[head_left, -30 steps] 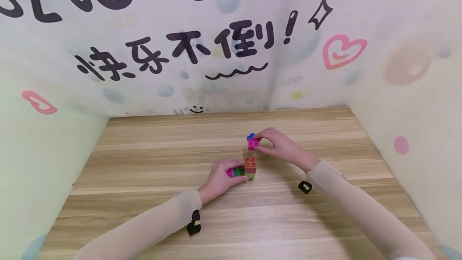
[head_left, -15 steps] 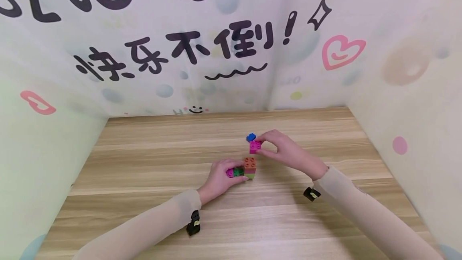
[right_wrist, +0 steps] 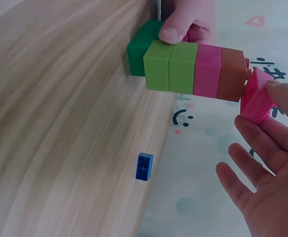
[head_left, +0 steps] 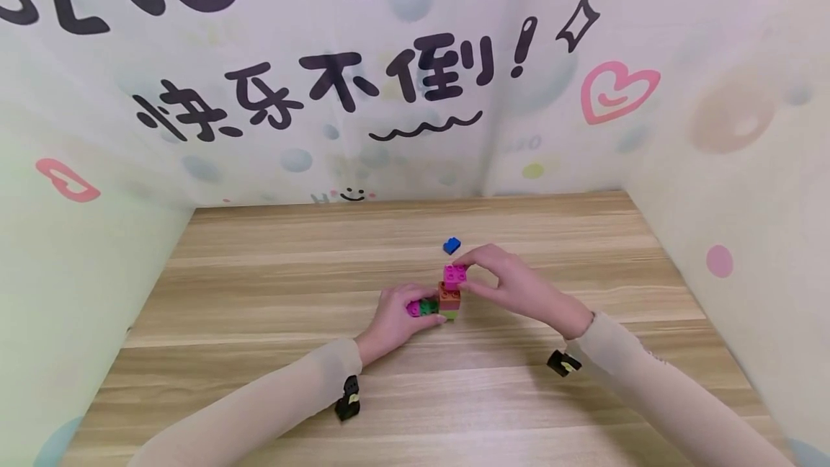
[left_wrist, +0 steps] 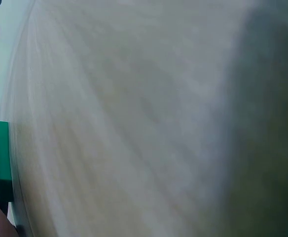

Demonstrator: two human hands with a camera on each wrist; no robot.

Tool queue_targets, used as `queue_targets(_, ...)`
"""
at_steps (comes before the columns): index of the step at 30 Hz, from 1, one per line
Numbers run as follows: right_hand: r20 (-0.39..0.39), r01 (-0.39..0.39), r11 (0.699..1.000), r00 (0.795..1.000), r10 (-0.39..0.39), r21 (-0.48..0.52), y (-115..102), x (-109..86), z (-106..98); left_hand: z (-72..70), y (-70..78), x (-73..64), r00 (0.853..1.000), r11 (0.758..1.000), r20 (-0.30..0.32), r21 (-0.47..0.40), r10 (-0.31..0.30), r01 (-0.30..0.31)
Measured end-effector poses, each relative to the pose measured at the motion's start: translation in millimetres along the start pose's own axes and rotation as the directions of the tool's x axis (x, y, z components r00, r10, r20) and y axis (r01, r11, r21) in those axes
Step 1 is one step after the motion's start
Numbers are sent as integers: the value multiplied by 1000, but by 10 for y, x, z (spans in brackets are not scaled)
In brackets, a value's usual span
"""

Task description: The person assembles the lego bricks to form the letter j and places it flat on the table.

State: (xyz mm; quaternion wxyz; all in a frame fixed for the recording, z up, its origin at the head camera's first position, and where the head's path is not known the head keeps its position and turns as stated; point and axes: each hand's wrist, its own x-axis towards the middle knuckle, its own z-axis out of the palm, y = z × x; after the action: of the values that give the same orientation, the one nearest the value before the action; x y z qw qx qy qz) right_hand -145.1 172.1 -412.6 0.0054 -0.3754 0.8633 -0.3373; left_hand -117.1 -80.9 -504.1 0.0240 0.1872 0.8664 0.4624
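My right hand (head_left: 519, 290) pinches a pink toy brick (head_left: 454, 277) between thumb and fingers. In the right wrist view this pink brick (right_wrist: 257, 96) is tilted, right at the studs of the orange-brown brick (right_wrist: 232, 74) that tops a stack. Below that come a darker pink brick (right_wrist: 207, 70) and two light green bricks (right_wrist: 170, 66), with a dark green brick (right_wrist: 138, 54) beside the lowest. My left hand (head_left: 392, 316) grips the foot of the stack, thumb and fingers on either side; a magenta brick (head_left: 413, 309) shows inside its grasp. The left wrist view catches only the dark green brick (left_wrist: 0, 160) at its edge.
A small blue brick (head_left: 452, 245) lies on the wooden table (head_left: 272, 258) behind the stack. White printed cloth (head_left: 259, 157) walls in the back and both sides. A black wrist device (head_left: 348, 401) sits under each sleeve.
My right hand has brought the pink brick from near the blue brick toward me, to the top of the stack. The blue brick now shows fully. My left hand has stayed in place.
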Motion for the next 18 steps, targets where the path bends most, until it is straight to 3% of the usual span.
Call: queue_targets(18,-19,67,998,998,-67,-7,-29,-55,124,-8,26,-12,1000,1000,-2,10,29,-29)
